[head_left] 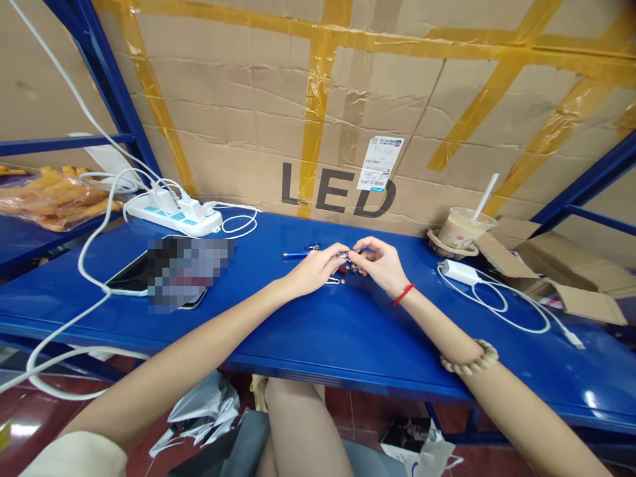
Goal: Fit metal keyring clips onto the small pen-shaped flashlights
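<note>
My left hand (314, 270) and my right hand (381, 266) meet over the blue tabletop, fingertips pinched. Between them is a small silvery piece (342, 254), too small to name and partly covered by the fingers. Just beneath lie a small red piece (342, 270) and several tiny metal bits (354, 268), some hidden by my right hand. A pale metal hook-like piece (336, 281) rests below my left fingers. Beyond that hand lie a slim blue rod (295, 255) and a small metal ring-like part (313, 246).
On the left of the blue table (318, 338) are a phone (134, 268), a partly blurred flat device (191, 271) and a white power strip (171, 215) with cables. At right stand a drink cup (462, 228), a white adapter (460, 272) and an opened carton (571, 258). A large cardboard box (238, 99) backs the table.
</note>
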{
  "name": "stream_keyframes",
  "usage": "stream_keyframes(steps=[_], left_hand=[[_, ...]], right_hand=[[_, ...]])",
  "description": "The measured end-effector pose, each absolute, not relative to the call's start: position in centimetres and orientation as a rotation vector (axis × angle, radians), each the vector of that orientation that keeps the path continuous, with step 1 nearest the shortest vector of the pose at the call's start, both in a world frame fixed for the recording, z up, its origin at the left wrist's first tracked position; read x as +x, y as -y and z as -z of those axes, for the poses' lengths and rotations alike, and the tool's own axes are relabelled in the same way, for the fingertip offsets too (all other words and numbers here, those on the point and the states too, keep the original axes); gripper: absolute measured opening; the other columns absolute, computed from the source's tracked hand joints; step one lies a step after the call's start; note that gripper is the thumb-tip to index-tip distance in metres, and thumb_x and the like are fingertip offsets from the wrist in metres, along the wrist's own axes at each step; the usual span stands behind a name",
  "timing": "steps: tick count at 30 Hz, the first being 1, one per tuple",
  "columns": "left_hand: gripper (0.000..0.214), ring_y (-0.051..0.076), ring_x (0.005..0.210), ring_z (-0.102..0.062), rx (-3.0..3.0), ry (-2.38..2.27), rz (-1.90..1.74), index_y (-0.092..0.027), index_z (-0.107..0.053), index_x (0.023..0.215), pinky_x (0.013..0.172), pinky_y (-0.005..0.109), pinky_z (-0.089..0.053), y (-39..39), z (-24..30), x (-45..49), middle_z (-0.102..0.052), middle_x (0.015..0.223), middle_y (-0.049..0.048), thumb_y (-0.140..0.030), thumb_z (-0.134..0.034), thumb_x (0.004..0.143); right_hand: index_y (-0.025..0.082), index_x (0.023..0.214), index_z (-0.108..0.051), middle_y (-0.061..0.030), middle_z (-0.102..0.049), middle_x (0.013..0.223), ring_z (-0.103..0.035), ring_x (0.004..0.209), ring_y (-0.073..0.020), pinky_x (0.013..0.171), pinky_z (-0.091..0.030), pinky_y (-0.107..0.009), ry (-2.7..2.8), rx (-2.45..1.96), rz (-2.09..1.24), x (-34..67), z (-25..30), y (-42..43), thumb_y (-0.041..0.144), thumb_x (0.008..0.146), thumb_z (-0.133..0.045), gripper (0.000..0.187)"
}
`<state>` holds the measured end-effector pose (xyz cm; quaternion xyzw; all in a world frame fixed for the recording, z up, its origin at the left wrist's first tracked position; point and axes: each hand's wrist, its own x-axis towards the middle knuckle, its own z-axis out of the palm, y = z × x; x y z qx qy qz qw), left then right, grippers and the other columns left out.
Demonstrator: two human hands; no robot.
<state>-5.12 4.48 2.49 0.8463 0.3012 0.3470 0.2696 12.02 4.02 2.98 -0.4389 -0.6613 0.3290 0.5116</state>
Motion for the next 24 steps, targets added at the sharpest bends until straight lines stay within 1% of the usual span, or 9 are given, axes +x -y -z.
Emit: stream_keyframes(steps=[2,4,7,11,16,20,24], left_hand=[[0.022,0.01,0.056,-0.045,2.209,-0.793,-0.947,-0.016,-0.05,0.097,0.058,0.02,-0.036,-4.6,-2.5,-4.8,-0.044,0.059,-0.0042,-0.028,-0.033,0.088],[0.021,0.009,0.056,-0.042,2.152,-0.754,-0.917,-0.015,-0.05,0.087,0.058,0.019,-0.035,-4.7,-2.5,-4.7,-0.043,0.06,-0.0041,-0.028,-0.034,0.088],[0.023,0.008,0.055,-0.039,2.099,-0.692,-0.85,-0.014,-0.049,0.081,0.056,0.019,-0.033,-4.9,-2.5,-4.9,-0.042,0.061,-0.0039,-0.031,-0.034,0.088],[0.024,0.008,0.056,-0.04,2.115,-0.655,-0.773,-0.014,-0.051,0.087,0.056,0.019,-0.034,-4.9,-2.3,-5.3,-0.043,0.062,-0.0034,-0.031,-0.034,0.088],[0.021,0.01,0.062,-0.049,2.277,-0.706,-0.778,-0.015,-0.052,0.094,0.061,0.02,-0.038,-4.4,-2.2,-5.4,-0.055,0.075,-0.0003,-0.027,-0.036,0.087],[0.022,0.014,0.076,-0.056,2.408,-0.794,-0.852,-0.018,-0.05,0.098,0.068,0.023,-0.041,-4.1,-2.0,-5.2,-0.059,0.086,0.0017,-0.028,-0.033,0.089],[0.024,0.017,0.09,-0.055,2.551,-0.922,-0.926,-0.02,-0.05,0.103,0.079,0.027,-0.042,-4.2,-1.6,-5.0,-0.06,0.096,0.0037,-0.026,-0.032,0.089]], right_hand=[[0.018,0.071,-0.064,-0.0013,-0.057,0.074,-0.049,0.051,-0.0074,0.044,-0.042,-0.022,1.688,-1.014,-0.59,12.3,-3.3,-4.0,0.038,0.062,-0.07,0.024],[0.019,0.071,-0.068,-0.0029,-0.058,0.076,-0.052,0.058,-0.0099,0.048,-0.044,-0.023,1.792,-0.973,-0.453,12.7,-3.8,-3.9,0.037,0.063,-0.07,0.02],[0.021,0.069,-0.07,-0.0034,-0.058,0.075,-0.053,0.061,-0.0116,0.045,-0.042,-0.023,1.917,-0.923,-0.436,13.3,-4.3,-4.0,0.039,0.064,-0.069,0.018],[0.019,0.061,-0.068,-0.0032,-0.055,0.07,-0.052,0.062,-0.0122,0.045,-0.041,-0.024,1.974,-0.887,-0.477,13.5,-4.1,-4.1,0.041,0.064,-0.068,0.022],[0.019,0.056,-0.066,-0.0017,-0.053,0.066,-0.05,0.06,-0.0115,0.051,-0.041,-0.025,1.957,-0.93,-0.526,13.0,-3.8,-3.7,0.045,0.061,-0.069,0.027],[0.018,0.054,-0.064,-0.0008,-0.051,0.06,-0.047,0.056,-0.0107,0.052,-0.04,-0.026,1.862,-1.023,-0.569,12.6,-3.9,-3.3,0.048,0.06,-0.068,0.031],[0.017,0.053,-0.063,-0.0003,-0.052,0.057,-0.045,0.052,-0.0093,0.049,-0.039,-0.025,1.771,-1.077,-0.681,12.2,-3.7,-3.1,0.049,0.057,-0.069,0.033]])
